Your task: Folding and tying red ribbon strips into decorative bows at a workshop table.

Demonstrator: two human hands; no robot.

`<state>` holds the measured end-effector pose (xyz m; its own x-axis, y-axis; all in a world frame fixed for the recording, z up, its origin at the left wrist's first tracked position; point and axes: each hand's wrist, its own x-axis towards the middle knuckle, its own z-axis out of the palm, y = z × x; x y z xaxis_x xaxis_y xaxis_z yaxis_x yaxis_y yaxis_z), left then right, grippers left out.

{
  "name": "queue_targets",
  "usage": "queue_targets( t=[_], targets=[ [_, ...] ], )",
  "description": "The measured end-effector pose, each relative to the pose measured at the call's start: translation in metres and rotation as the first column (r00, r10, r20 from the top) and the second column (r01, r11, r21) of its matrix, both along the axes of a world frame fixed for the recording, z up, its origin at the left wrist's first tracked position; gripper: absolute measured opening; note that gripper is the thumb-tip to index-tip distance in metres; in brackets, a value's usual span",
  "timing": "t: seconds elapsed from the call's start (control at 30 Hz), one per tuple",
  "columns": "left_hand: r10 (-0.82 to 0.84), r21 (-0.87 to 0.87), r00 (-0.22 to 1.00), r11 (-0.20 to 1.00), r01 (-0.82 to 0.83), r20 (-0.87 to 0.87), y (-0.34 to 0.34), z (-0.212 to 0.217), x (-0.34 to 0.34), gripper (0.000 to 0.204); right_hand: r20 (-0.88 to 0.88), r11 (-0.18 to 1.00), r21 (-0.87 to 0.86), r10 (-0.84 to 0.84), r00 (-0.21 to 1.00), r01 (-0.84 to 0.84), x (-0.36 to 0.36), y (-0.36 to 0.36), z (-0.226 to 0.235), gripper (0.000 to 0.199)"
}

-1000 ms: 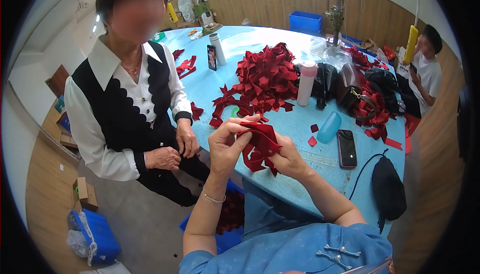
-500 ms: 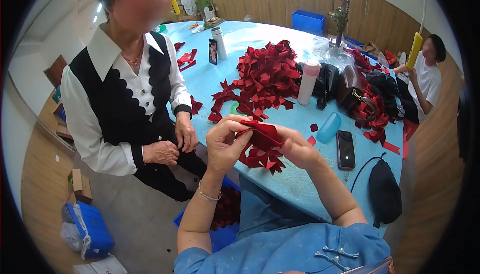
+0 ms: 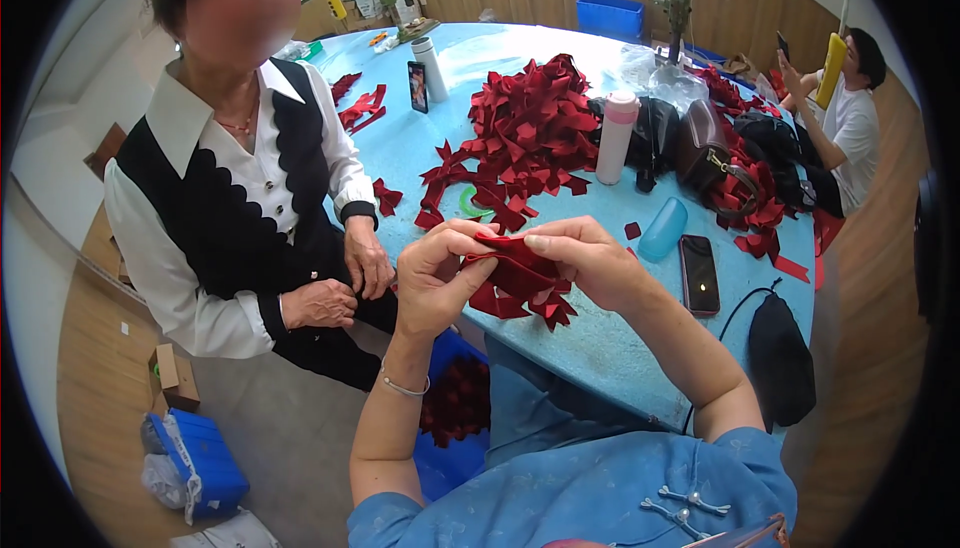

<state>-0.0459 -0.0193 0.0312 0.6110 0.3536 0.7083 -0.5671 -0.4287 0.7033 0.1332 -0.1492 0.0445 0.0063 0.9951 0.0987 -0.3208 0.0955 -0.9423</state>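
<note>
Both my hands hold a folded piece of red velvety fabric above the near edge of the table. My left hand pinches its left side between thumb and fingers. On the upper right edge, my right hand is closed with its thumb on top of the folds. More red fabric pieces lie just below, partly hidden by the held one. Beyond my hands rises a big pile of red cut pieces, some shaped like bows, with a green ring beside it.
On the light blue table stand a pink-capped bottle, a translucent blue case, a phone and a black pouch. At left sits a co-worker, hands together. A blue bin holds red pieces below.
My right hand has come in from the fabric's right side to grip its upper edge. The far person at right now raises a phone. The whole view has shifted slightly.
</note>
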Motion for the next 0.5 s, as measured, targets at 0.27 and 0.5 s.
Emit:
queue_targets(
  t=[0.27,0.5],
  targets=[
    [0.045,0.066,0.994,0.997,-0.039,-0.101,0.000,0.004,-0.005,0.014,0.159,0.990,0.133,-0.077,0.984,0.056,-0.006,0.006,-0.011,0.029],
    [0.084,0.053,0.993,0.995,-0.080,-0.080,-0.002,-0.004,-0.005,0.013,0.205,0.987,0.158,-0.061,0.977,0.029,-0.011,0.003,-0.018,0.039]
  ],
)
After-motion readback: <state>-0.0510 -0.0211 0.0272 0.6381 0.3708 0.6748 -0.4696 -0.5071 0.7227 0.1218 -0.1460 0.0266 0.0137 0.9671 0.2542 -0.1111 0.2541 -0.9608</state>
